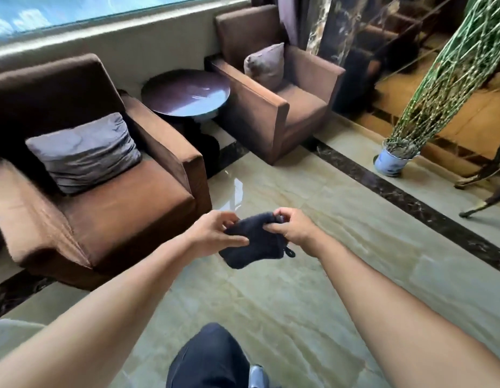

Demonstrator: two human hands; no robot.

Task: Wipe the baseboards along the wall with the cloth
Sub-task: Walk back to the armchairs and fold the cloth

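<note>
I am looking down at both bare hands holding a dark navy cloth [253, 242] out over the glossy marble floor [313, 289]. The left hand [212, 233] is pinching the cloth's left edge, thumb lying along the lower side and fingers curling over the top. The right hand [292, 226] is gripping the upper right corner, fingers closing down onto the fabric. The cloth is hanging between the two hands, bunched at the top, its lower part sagging below the grips, with a small loop [290, 252] dangling at its lower right just under the right wrist. It is touching nothing but the hands.

Beyond the hands, I am seeing two brown armchairs [109, 203], each carrying a grey cushion [83, 152], with a round dark side table [186, 92] standing between them beneath the window [75, 9]. A potted plant [394, 161] is standing on the floor to the right, past a dark inlaid strip [397, 191]. A dark trouser knee [212, 357] is showing at the bottom edge.
</note>
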